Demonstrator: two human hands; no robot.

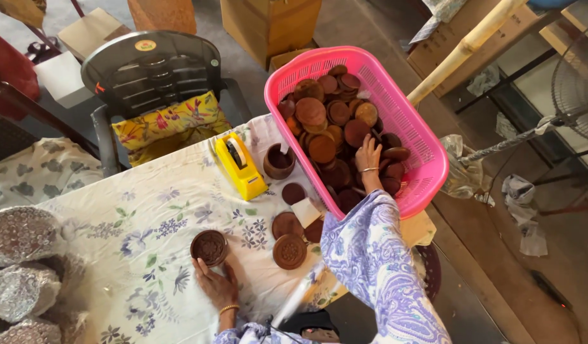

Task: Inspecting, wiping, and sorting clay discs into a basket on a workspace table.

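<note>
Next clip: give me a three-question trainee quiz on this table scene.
1. True or false: the right hand is inside the pink basket.
2. What does the left hand touch? A) tape dispenser B) carved wooden disc C) cushion
3. Fill in: the yellow tape dispenser stands next to a small wooden ____.

Key: 1 true; 2 B, the carved disc; 3 bowl.

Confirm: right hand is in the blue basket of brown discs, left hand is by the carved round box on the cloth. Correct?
Not quite: the basket is pink, not blue, as the head view shows. The rest holds: the right hand is in among the brown discs, and the left hand is by the carved round box on the cloth.
</note>
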